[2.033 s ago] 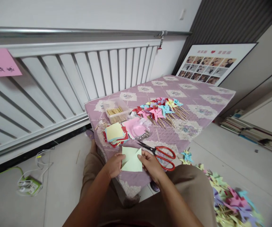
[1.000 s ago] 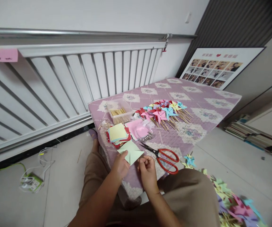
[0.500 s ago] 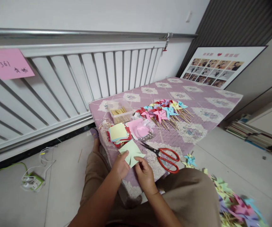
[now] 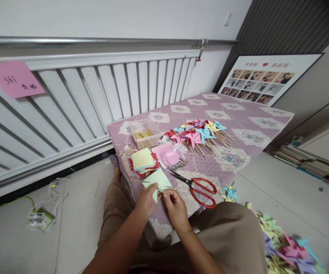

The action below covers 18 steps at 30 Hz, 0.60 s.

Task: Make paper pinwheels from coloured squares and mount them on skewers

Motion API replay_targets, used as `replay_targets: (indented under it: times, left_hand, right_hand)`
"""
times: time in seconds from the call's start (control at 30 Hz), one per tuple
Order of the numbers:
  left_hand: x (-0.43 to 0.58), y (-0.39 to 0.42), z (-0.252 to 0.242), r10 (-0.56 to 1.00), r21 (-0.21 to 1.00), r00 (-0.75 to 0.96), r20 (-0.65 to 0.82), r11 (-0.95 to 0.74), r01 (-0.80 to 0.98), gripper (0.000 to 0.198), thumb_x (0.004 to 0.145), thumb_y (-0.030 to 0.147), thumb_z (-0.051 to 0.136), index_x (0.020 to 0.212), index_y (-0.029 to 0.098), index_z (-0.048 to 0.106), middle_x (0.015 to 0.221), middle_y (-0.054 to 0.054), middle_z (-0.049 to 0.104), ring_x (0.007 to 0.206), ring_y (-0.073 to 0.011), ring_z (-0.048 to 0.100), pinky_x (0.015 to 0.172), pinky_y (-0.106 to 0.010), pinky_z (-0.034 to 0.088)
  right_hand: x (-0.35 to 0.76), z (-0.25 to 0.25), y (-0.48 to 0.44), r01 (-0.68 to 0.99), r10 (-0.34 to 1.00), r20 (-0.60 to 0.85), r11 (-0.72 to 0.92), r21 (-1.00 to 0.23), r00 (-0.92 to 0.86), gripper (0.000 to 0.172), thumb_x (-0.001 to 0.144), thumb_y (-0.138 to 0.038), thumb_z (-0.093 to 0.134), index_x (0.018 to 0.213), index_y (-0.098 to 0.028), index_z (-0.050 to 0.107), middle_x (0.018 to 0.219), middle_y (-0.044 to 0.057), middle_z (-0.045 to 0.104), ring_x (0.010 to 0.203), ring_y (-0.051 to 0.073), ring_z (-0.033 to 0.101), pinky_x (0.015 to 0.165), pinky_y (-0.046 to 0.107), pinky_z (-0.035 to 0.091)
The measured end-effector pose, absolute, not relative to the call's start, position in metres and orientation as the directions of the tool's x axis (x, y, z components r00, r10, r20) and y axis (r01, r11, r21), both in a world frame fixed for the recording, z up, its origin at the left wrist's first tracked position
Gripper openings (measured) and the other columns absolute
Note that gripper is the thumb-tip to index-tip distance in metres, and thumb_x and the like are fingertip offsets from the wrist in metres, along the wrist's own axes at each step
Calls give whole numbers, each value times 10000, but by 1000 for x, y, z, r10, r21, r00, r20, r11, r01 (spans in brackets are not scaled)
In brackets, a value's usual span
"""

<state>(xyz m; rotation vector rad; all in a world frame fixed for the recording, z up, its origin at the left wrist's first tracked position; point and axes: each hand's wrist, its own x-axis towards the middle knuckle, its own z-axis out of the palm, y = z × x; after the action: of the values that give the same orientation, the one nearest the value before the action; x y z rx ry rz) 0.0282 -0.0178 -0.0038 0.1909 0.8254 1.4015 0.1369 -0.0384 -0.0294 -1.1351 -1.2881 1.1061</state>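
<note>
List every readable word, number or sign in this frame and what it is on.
"361", handwritten, on the pink paper note stuck to the white radiator; the marks beside it are too blurred to read.
Red heading with a heart on the white photo board: too small to read.

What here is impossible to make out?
In the head view:
The green paper: near half hidden under left hand and right hand.
The floor pinwheels: blurred, cut off by the bottom right edge.
The photo board: pictures too small.
The clear box: sticks too fine to count.
</note>
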Motion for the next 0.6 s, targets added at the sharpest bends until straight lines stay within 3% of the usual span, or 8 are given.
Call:
replay_targets:
  times: [0.33,0.6]
  left_hand:
    - [30,-21,-11,949,690,-51,-311,188,-699,287,635,256,783,878,165,660,790,-17,698,694,-154,617,608,-249,447]
    - [30,-21,-17,953,709,-51,-298,185,-681,186,674,227,748,828,194,649,822,-22,721,788,-191,648,754,-297,507]
  right_hand:
    - [138,-23,-38,57,994,109,108,-992,10,215,875,-381,565,727,-227,591,712,7,637,705,192,580,699,300,456]
    - [137,-22,-33,131,989,126,116,-985,73,200,806,-329,603,638,-229,563,654,-5,583,666,183,528,656,286,422]
